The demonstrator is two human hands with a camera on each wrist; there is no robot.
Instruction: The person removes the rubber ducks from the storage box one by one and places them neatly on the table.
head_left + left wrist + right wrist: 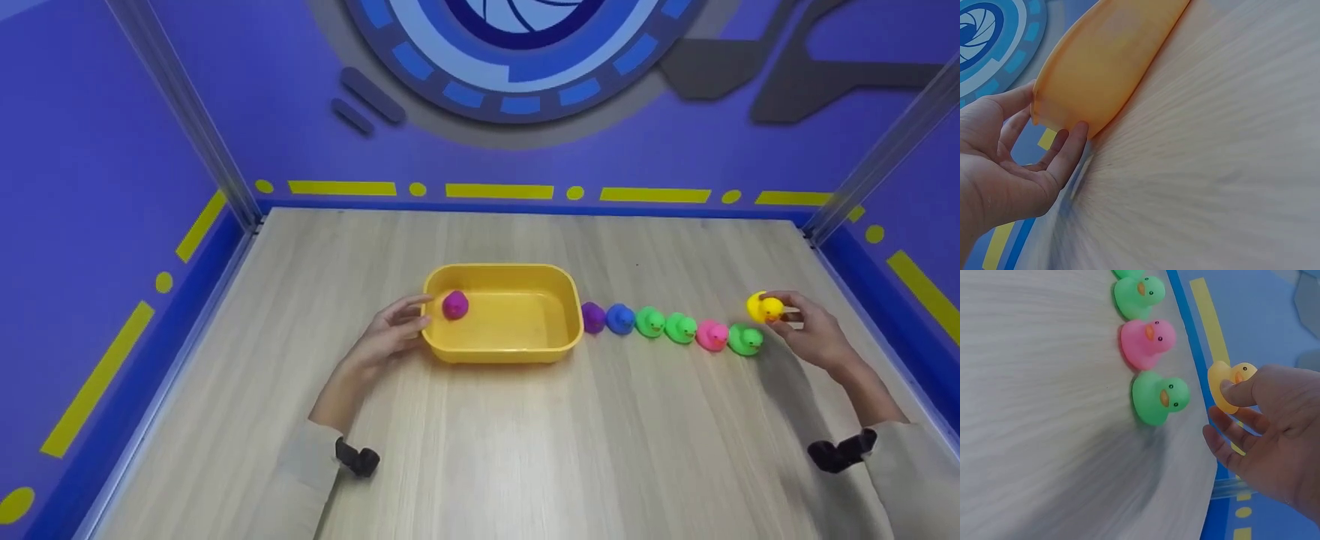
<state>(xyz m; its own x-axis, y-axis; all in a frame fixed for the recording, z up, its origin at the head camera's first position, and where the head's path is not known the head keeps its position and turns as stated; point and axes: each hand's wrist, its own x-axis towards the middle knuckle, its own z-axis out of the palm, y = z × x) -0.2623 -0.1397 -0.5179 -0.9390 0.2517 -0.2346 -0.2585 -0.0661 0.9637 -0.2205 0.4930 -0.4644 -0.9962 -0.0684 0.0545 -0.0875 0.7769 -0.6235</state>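
Note:
At the left end of a yellow plastic tub (502, 356), my left hand (390, 330) holds the rim and side wall with bent fingers. The left wrist view shows the same tub (1112, 62) from outside, fingertips against its end. Inside the tub lies a magenta toy duck (455, 305). My right hand (814, 334) pinches a yellow rubber duck (765, 307) between thumb and fingers, raised off the table in the right wrist view. Just beside it stands a green duck (745, 340), the last in a row, with a pink duck (712, 335) next to it.
The row continues leftward with green ducks (681, 328), a blue duck (620, 319) and a purple duck (593, 318) close to the tub's right end. Blue printed panels (517, 169) enclose the wooden table (525, 435) at the back and sides.

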